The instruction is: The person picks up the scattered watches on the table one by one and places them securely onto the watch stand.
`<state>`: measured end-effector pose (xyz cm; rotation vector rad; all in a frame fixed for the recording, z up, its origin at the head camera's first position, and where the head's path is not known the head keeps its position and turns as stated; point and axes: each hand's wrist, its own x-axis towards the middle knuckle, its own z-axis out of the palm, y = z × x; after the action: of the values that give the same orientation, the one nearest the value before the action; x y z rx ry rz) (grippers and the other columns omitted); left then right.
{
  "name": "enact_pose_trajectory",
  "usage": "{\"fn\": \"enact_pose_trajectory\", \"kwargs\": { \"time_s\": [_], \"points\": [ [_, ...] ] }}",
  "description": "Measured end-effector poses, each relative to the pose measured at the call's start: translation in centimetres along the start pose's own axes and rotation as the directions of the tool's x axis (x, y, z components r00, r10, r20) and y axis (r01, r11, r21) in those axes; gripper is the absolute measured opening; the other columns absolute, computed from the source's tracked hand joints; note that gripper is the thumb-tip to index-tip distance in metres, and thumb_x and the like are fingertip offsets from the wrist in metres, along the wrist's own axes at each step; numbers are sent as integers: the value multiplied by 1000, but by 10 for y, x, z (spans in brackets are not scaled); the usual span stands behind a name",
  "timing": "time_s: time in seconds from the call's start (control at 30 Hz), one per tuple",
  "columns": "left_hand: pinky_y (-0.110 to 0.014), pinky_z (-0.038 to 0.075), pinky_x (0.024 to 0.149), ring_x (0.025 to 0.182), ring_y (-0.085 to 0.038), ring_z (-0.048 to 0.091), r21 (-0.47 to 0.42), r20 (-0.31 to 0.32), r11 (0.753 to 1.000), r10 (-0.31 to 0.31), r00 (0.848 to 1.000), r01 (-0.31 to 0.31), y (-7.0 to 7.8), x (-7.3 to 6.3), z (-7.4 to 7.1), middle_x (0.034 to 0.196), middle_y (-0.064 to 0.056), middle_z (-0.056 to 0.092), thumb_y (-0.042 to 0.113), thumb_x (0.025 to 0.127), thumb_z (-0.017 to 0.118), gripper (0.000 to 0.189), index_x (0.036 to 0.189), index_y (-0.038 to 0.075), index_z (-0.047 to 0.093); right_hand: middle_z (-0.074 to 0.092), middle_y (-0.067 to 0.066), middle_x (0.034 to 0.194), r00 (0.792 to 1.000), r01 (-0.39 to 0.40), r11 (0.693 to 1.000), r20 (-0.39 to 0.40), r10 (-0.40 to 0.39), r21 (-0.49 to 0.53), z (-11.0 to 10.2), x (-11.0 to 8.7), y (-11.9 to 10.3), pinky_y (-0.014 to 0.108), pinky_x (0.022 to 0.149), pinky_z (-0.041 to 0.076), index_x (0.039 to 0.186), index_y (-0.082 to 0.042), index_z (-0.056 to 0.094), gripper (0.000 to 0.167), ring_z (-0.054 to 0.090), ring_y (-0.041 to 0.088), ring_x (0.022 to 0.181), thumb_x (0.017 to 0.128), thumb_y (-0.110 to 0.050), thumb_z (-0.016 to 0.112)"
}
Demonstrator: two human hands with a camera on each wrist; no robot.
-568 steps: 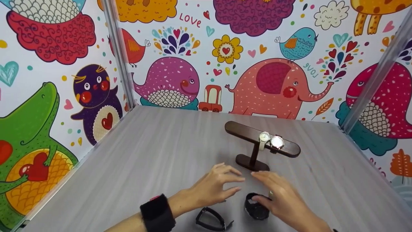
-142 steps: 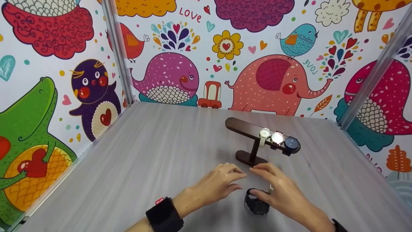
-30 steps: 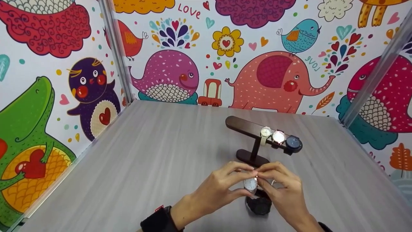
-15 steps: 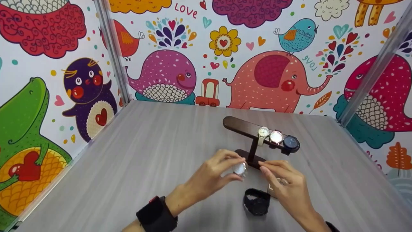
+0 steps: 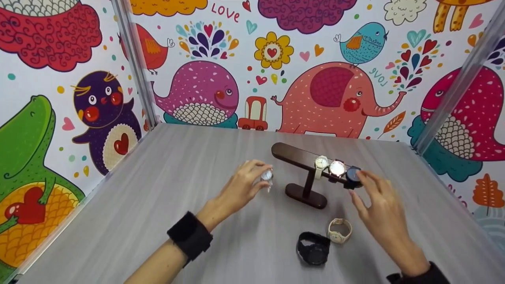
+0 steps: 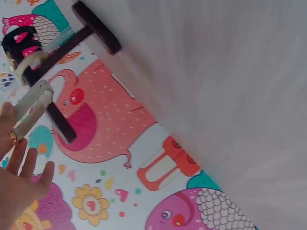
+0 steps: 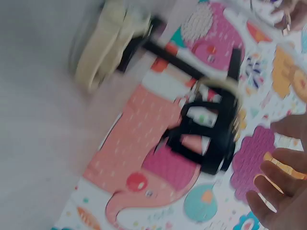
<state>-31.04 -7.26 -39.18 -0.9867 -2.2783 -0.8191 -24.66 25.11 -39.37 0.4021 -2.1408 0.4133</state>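
My left hand [image 5: 238, 185] pinches a white-strapped wristwatch [image 5: 267, 174] above the table, left of a dark wooden watch stand [image 5: 290, 152]. In the left wrist view, thumb and fingers grip this watch [image 6: 33, 108] at its gold-rimmed case. The stand's bar bears a cream watch [image 5: 321, 162], a bright-faced watch [image 5: 337, 169] and, at the right end, a dark blue-faced watch [image 5: 352, 174]. My right hand [image 5: 384, 209] holds nothing; its fingertips overlap the blue-faced watch in the head view. In the right wrist view its fingers [image 7: 276, 191] stand spread, apart from the stand's watches.
A black watch [image 5: 313, 248] and a beige watch [image 5: 339, 230] lie side by side on the grey table [image 5: 189, 165], in front of the stand's base [image 5: 305, 196]. Printed cartoon panels [image 5: 335, 102] wall the table at the back and sides.
Both hands were together over the black watch on the white-strapped watch. The left has carried it up and left; the right has let go and moved toward the stand's right end. The beige watch is uncovered.
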Motion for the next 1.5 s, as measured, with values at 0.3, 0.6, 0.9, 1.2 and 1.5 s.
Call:
{"fn": "enact_pose_trajectory", "kwargs": {
  "time_s": [0.3,0.6,0.9,1.2,1.5],
  "points": [
    [-45,55,96,110,-33,63,50,-4,988,-146,989,146,-32,32,3,120,-19,64,13,95,65,35,127,-2,65,56,27,135,968,-138,990,214,133,11,5,4,32,64,86,49,139,6,53,72,58,48,117,78,-12,86],
    [-47,54,95,110,-37,61,67,-38,976,-205,978,207,-49,51,17,121,-19,63,11,95,65,31,124,0,64,60,25,131,974,-168,985,157,162,26,10,-1,33,49,75,40,138,3,56,64,62,43,112,81,-10,82],
    [-44,54,97,113,-34,60,83,-94,951,-291,952,299,-49,62,29,123,-17,63,12,96,64,31,124,0,64,58,25,133,969,-190,980,172,179,51,11,-5,32,63,86,44,139,4,55,59,60,45,117,85,-9,78],
    [-42,52,100,114,-33,60,83,-99,967,-233,967,241,-41,81,38,128,-16,64,13,94,64,35,127,2,64,57,26,138,960,-194,981,210,185,23,13,-9,30,63,84,44,145,0,50,65,57,47,122,87,-11,77],
    [-48,49,106,118,-35,61,-159,-9,954,-259,966,255,-42,83,41,132,-20,63,8,96,63,37,131,-2,62,59,25,137,964,-178,984,201,176,-8,9,-6,30,57,83,45,143,1,52,64,61,47,118,85,-11,79]
  ]
}}
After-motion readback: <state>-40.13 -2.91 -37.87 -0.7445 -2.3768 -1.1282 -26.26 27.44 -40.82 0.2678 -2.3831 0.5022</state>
